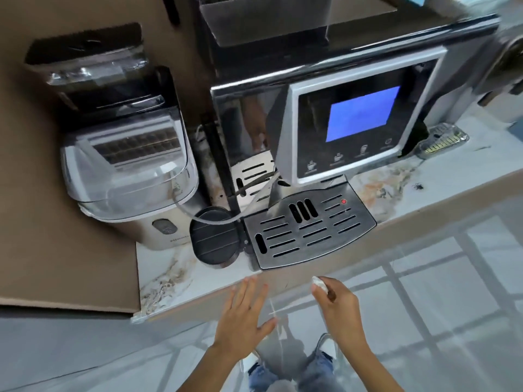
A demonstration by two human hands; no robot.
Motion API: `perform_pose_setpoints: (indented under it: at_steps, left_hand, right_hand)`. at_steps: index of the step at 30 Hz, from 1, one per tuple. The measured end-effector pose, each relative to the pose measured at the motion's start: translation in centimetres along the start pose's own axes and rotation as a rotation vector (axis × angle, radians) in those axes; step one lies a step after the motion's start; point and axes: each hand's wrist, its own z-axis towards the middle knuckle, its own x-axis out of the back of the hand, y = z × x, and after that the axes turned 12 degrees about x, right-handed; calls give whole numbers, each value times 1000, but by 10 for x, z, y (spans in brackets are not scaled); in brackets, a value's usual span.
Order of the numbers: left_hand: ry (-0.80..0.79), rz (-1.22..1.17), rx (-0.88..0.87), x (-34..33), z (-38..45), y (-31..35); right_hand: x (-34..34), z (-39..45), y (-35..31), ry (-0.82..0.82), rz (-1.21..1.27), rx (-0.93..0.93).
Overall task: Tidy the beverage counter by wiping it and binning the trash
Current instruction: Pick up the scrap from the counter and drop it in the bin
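The counter point(198, 281), a pale marbled slab, runs from lower left of centre up to the right edge of the frame. Brown staining shows on it to the right of the drip tray point(308, 230), and a small dark speck of debris point(418, 187) lies further right near the front edge.

The right hand point(338, 305), in the lower centre-right of the frame, is closed in a pinch on a small white wad of tissue point(319, 283), held at the fingertips just off the counter's front edge. The wad is not touching the slab. The left hand point(244, 309), lower centre, is flat with fingers spread, empty, its fingertips at the counter's front edge.

The coffee machine point(351, 123) stands at centre, blue screen lit, with its slotted metal drip tray projecting forward. A round black lid point(213, 236) sits just left of the tray, and a clear tube point(209, 219) curves over it. An ice maker point(127, 171) with a clear cover stands at left. A foil tray point(444, 140) lies on the counter at right. Tiled floor point(424, 306) and jeans point(283, 374) fill the bottom of the frame.
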Motion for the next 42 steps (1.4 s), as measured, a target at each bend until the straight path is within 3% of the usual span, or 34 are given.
perform_pose_setpoints:
  at_steps: [10,20,37,42]
  left_hand:
    - [-8,27,30,-4,37,69]
    - [19,37,14,-3,92,166]
    - [104,43,-294,22,214,358]
    - [64,106,-346,31,260,426]
  right_hand:
    - [57,26,24,20,49,-1]
    - [157,78,55,106,89,49]
    - [319,171,113,358,55,-18]
    - [371,218,134,404,64,-69]
